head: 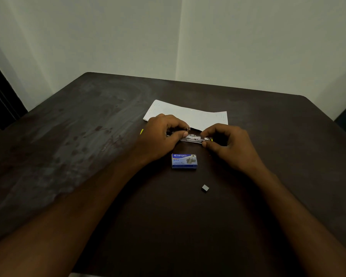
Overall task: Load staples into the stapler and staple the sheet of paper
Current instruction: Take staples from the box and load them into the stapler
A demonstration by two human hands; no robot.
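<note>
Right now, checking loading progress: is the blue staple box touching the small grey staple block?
Apart: head view shows bare dark table between blue staple box and small grey staple block.

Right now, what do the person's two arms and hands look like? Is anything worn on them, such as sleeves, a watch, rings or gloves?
Both forearms are bare as far as the picture shows: no sleeves reach into view. The left hand and the right hand have no gloves. No watch or bracelet shows on either wrist, and no ring shows on the fingers, though the light is dim and some fingers are curled out of sight.
</note>
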